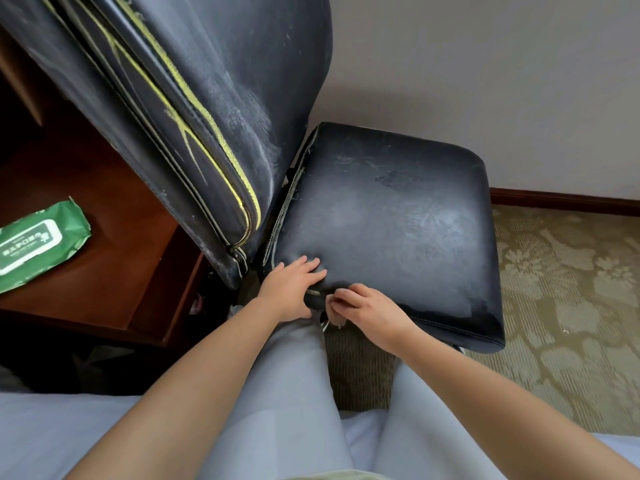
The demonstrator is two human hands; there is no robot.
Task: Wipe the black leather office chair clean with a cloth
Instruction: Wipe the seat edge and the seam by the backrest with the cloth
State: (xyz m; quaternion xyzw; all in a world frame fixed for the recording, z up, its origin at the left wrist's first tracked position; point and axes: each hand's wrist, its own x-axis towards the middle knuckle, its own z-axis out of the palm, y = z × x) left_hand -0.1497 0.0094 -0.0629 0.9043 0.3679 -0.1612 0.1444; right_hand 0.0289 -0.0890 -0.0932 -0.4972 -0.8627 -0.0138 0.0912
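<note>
The black leather office chair stands in front of me, its dusty seat (391,216) to the right and its backrest (194,98) with frayed yellow seams to the left. My left hand (291,289) grips the seat's near left corner, fingers on top and thumb under the edge. Beside it, my right hand (363,310) is curled at the seat's front edge seam. A small pale scrap of cloth (337,322) shows under its fingers; most of it is hidden.
A green pack of wet wipes (38,244) lies on the dark wooden desk (114,216) at the left. Patterned carpet (561,306) covers the floor at the right, below a pale wall. My legs and white bedding (52,434) fill the foreground.
</note>
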